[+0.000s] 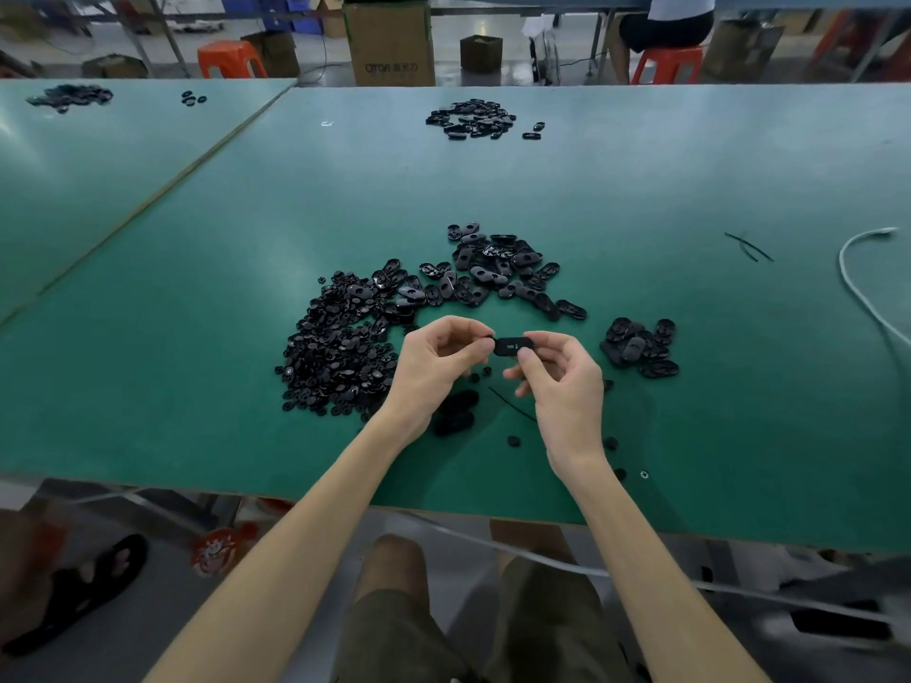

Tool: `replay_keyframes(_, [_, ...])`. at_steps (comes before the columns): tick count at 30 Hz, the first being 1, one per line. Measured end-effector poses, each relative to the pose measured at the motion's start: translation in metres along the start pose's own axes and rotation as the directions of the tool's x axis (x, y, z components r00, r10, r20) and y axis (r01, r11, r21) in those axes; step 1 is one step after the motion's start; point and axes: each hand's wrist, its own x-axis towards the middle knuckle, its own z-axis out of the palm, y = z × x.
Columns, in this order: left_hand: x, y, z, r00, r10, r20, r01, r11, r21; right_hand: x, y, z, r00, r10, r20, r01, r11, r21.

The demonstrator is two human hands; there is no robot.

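Note:
Above the green table, my right hand pinches a black oval plastic piece between thumb and fingers. My left hand has curled fingers whose tips meet the oval piece's left end; whether it holds a small part there is hidden. A heap of small round black parts lies just left of my hands. A pile of black oval pieces lies behind them, and a smaller pile of ovals sits to the right.
A few loose black parts and a thin black strip lie under my hands. Another pile sits at the table's far side, and more parts on the left table. A white cable curves at right. Boxes and stools stand beyond.

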Motion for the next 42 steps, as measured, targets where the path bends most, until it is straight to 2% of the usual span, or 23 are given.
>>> replay_keyframes(7, [0.001, -0.001, 0.003, 1.000, 0.014, -0.021, -0.013, 0.999, 0.032, 0.000, 0.002, -0.002, 1.000, 0.009, 0.007, -0.009, 1.000, 0.030])
replay_keyframes(14, [-0.001, -0.002, 0.005, 0.999, 0.014, 0.035, -0.016, 0.998, 0.059, -0.002, 0.001, -0.002, 0.998, 0.023, 0.058, -0.025, 0.999, 0.048])
replay_keyframes(20, [-0.001, -0.002, 0.004, 1.000, 0.008, 0.004, -0.008, 0.999, 0.052, -0.003, 0.000, -0.002, 0.993, 0.041, 0.109, -0.046, 0.998, 0.050])
replay_keyframes(31, [0.003, -0.006, 0.002, 0.999, 0.024, -0.036, -0.019, 0.989, 0.148, -0.001, 0.000, -0.003, 0.992, 0.035, 0.121, -0.046, 0.995, 0.093])
replay_keyframes(35, [0.002, -0.005, -0.001, 0.999, 0.030, 0.044, -0.033, 0.997, 0.070, -0.001, 0.000, -0.003, 0.991, 0.021, 0.132, -0.037, 0.993, 0.116])
replay_keyframes(39, [0.001, -0.006, -0.003, 0.999, 0.017, -0.043, -0.018, 0.999, -0.042, -0.001, 0.002, -0.002, 0.990, -0.001, 0.141, 0.003, 1.000, -0.013])
replay_keyframes(42, [0.002, -0.005, -0.005, 0.996, -0.020, -0.090, 0.006, 0.989, -0.149, -0.001, 0.002, -0.001, 0.978, -0.001, 0.209, 0.018, 0.997, -0.076])
